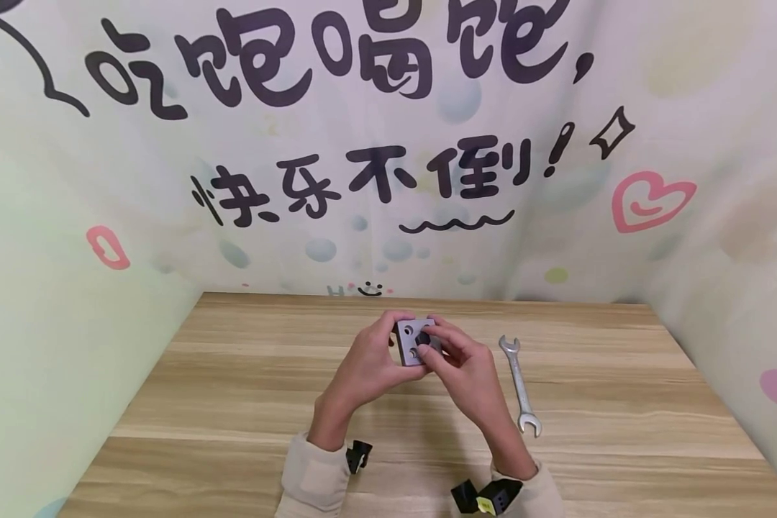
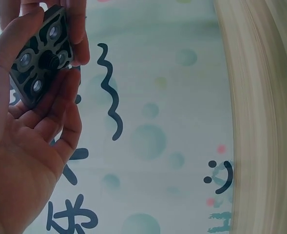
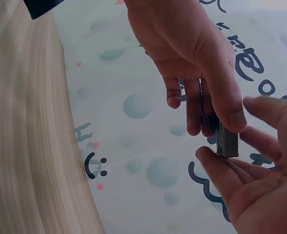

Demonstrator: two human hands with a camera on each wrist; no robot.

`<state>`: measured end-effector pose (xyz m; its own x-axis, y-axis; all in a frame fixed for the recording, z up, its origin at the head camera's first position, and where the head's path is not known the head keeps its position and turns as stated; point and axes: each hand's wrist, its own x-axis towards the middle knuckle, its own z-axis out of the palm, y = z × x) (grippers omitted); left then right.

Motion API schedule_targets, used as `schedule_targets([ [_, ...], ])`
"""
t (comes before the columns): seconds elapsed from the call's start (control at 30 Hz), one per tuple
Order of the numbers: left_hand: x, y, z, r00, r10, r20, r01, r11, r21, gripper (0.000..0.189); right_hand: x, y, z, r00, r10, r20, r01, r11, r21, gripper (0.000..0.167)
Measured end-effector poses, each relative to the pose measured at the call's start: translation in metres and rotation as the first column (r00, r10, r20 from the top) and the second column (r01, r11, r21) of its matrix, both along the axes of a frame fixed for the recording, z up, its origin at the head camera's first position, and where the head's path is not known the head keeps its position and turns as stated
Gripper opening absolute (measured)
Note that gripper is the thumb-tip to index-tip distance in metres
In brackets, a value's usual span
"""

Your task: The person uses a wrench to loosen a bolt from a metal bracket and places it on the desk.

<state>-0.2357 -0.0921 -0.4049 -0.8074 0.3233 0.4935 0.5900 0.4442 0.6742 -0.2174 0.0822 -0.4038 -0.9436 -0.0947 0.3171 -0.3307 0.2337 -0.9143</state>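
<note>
A square grey metal plate [image 1: 406, 354] with round holes is held up above the table, its face tilted toward the head camera. My left hand [image 1: 370, 361] grips it by the edges, fingers at the far left corner and thumb along the near side. A black bolt [image 1: 422, 338] stands at the middle of the plate, and my right hand [image 1: 471, 368] pinches its head between thumb and fingers. In the left wrist view the plate's underside [image 2: 22, 80] shows dark recesses, several holes and the bolt's dark end in the centre. The right wrist view shows the plate edge-on [image 3: 228, 145].
A silver double open-ended wrench [image 1: 519, 385] lies on the wood-grain table [image 1: 233, 388], right of my right hand. Behind the table hangs a pale printed cloth [image 1: 375, 252] with black lettering. Black wrist cameras [image 1: 359, 457] sit at both cuffs.
</note>
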Motion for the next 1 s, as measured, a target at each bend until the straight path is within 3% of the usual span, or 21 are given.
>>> schedule_targets([
  [0.13,0.001,-0.001,0.001,1.000,0.012,0.007,-0.012,1.000,-0.009,0.068,0.000,-0.001,0.003,0.999,0.005,0.035,-0.005,1.000,-0.016,0.039],
  [0.33,0.001,-0.001,0.001,0.999,0.016,0.030,-0.016,1.000,-0.015,0.068,0.000,-0.003,0.002,0.998,-0.050,0.049,0.051,0.998,-0.032,0.032],
  [0.7,0.001,0.003,0.002,1.000,0.003,0.026,-0.002,0.998,-0.055,0.064,0.002,-0.008,0.001,0.989,-0.150,-0.012,0.150,0.989,-0.006,0.019],
  [1.0,0.003,0.002,0.002,0.999,-0.003,0.037,0.005,0.999,-0.041,0.065,0.002,-0.011,0.000,0.985,-0.168,-0.050,0.168,0.986,-0.004,0.017],
])
